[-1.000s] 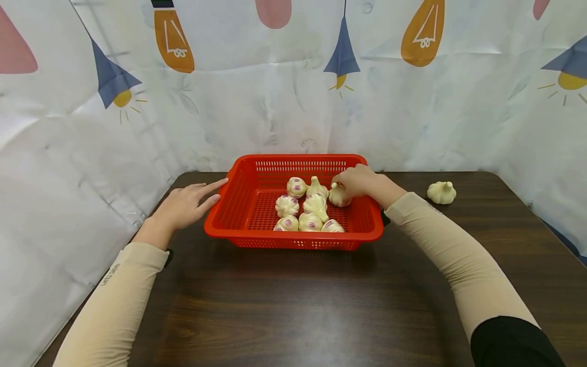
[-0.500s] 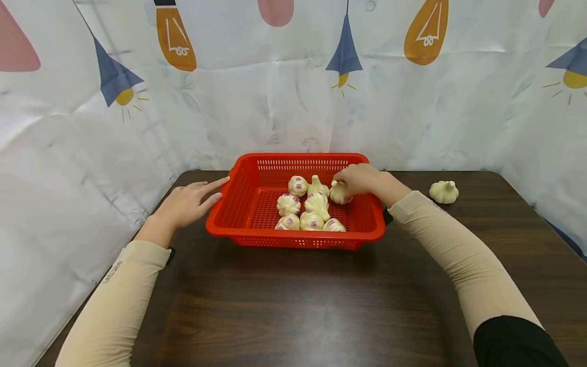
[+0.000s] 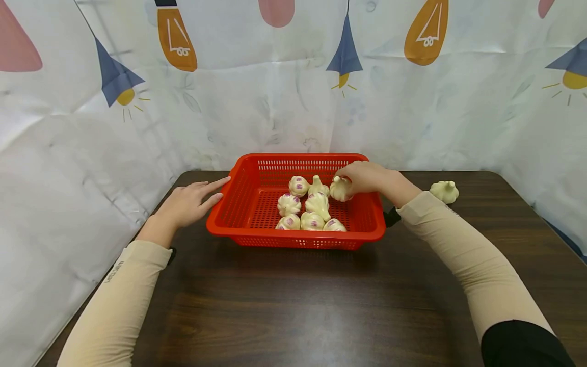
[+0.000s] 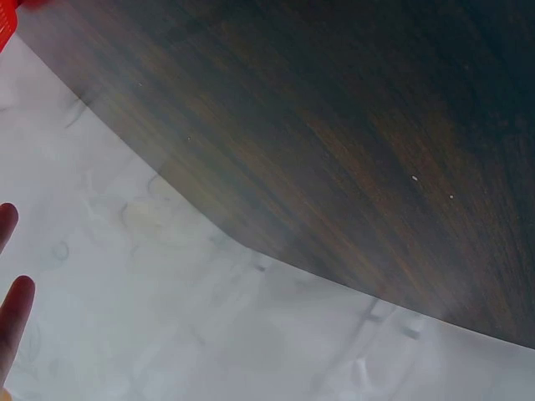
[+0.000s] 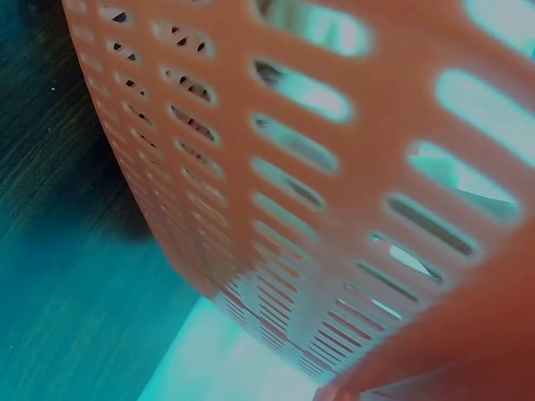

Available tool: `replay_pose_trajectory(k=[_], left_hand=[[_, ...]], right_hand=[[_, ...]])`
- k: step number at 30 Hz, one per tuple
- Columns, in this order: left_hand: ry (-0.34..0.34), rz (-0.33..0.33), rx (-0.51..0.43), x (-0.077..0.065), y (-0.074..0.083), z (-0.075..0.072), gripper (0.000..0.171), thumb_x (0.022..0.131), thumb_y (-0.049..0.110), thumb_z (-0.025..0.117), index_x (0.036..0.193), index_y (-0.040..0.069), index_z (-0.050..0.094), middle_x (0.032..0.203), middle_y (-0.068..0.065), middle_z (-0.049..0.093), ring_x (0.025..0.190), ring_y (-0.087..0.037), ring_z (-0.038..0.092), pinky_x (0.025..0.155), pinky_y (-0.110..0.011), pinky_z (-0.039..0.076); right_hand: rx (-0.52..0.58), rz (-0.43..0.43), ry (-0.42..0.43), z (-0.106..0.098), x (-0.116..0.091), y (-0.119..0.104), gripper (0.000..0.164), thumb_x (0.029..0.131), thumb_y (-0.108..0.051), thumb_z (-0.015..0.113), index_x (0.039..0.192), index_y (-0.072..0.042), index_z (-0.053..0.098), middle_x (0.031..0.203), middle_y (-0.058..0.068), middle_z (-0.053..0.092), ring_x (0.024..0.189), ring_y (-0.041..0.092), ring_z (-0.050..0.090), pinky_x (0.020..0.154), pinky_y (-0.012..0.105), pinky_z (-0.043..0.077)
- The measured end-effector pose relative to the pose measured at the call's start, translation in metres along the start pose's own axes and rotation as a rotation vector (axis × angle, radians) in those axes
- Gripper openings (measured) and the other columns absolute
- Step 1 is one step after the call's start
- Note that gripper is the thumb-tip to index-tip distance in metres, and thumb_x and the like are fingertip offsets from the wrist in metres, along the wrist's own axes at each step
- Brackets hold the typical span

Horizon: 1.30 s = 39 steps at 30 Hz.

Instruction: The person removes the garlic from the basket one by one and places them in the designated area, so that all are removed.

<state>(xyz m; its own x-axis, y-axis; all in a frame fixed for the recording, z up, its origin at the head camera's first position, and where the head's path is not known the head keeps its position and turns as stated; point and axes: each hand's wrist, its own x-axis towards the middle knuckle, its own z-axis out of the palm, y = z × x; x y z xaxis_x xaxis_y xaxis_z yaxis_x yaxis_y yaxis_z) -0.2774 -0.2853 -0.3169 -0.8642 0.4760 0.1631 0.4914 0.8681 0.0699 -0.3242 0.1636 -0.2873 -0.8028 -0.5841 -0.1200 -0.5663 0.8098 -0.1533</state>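
Note:
A red slotted plastic basket stands on the dark table and contains several white garlic bulbs with purple marks. My right hand reaches over its right side and holds a garlic bulb at the back right, stem upward. My left hand lies at the left end with straight fingers, the index fingertip at the rim. In the left wrist view only fingertips show. The right wrist view is filled by the basket's slotted wall; the held bulb is not visible there.
One more garlic bulb lies on the table to the right of the basket, partly behind the right sleeve. A white printed curtain hangs behind and beside the wood-grain table.
My right hand has shifted slightly up and to the right, and the garlic bulb in it has risen and tilted a little. The left hand keeps its place at the basket.

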Motion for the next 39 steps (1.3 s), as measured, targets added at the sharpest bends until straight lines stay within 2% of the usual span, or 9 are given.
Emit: replay_pose_trajectory(k=[4, 14, 21, 25, 33, 39], left_hand=[[0.002, 0.001, 0.001, 0.0, 0.0, 0.0, 0.056, 0.109, 0.043, 0.043, 0.16, 0.021, 0.039, 0.143, -0.025, 0.057, 0.132, -0.046, 0.051, 0.101, -0.068, 0.04], [0.008, 0.006, -0.001, 0.0, 0.0, 0.0, 0.055, 0.109, 0.043, 0.044, 0.16, 0.021, 0.04, 0.142, -0.025, 0.057, 0.131, -0.046, 0.052, 0.099, -0.067, 0.043], [0.01, 0.009, 0.0, 0.0, 0.0, 0.001, 0.056, 0.109, 0.043, 0.043, 0.16, 0.021, 0.04, 0.142, -0.025, 0.058, 0.131, -0.046, 0.051, 0.1, -0.067, 0.042], [0.017, 0.012, 0.002, -0.001, -0.001, 0.001, 0.055, 0.109, 0.043, 0.043, 0.16, 0.021, 0.04, 0.142, -0.025, 0.057, 0.131, -0.046, 0.051, 0.1, -0.067, 0.042], [0.018, 0.011, 0.004, 0.0, -0.002, 0.001, 0.055, 0.109, 0.042, 0.044, 0.159, 0.02, 0.041, 0.14, -0.025, 0.058, 0.13, -0.045, 0.052, 0.1, -0.066, 0.043], [0.038, 0.016, 0.004, 0.001, -0.002, 0.003, 0.055, 0.108, 0.041, 0.046, 0.158, 0.02, 0.043, 0.14, -0.025, 0.059, 0.129, -0.046, 0.053, 0.099, -0.066, 0.043]], right_hand=[[0.017, -0.005, 0.006, -0.003, -0.006, -0.001, 0.048, 0.088, -0.019, 0.083, 0.132, -0.007, 0.068, 0.126, 0.01, 0.069, 0.106, 0.026, 0.063, 0.091, 0.045, 0.053], [0.032, -0.016, 0.018, -0.007, -0.017, -0.002, 0.048, 0.089, -0.019, 0.082, 0.133, -0.005, 0.067, 0.128, 0.012, 0.067, 0.109, 0.026, 0.061, 0.091, 0.045, 0.053], [0.046, -0.062, 0.086, -0.009, -0.026, -0.004, 0.05, 0.088, -0.018, 0.084, 0.132, -0.004, 0.067, 0.126, 0.012, 0.068, 0.105, 0.028, 0.06, 0.091, 0.045, 0.051], [0.068, -0.055, 0.117, -0.011, -0.033, -0.004, 0.052, 0.087, -0.019, 0.085, 0.133, -0.004, 0.067, 0.127, 0.011, 0.067, 0.106, 0.029, 0.059, 0.09, 0.045, 0.051], [0.106, -0.085, 0.175, -0.014, -0.04, -0.001, 0.051, 0.085, -0.018, 0.086, 0.131, -0.005, 0.069, 0.115, 0.008, 0.069, 0.09, 0.031, 0.057, 0.077, 0.039, 0.047], [0.148, -0.128, 0.212, -0.016, -0.049, -0.001, 0.05, 0.084, -0.013, 0.087, 0.129, -0.002, 0.069, 0.123, 0.014, 0.069, 0.096, 0.03, 0.059, 0.082, 0.043, 0.05]])
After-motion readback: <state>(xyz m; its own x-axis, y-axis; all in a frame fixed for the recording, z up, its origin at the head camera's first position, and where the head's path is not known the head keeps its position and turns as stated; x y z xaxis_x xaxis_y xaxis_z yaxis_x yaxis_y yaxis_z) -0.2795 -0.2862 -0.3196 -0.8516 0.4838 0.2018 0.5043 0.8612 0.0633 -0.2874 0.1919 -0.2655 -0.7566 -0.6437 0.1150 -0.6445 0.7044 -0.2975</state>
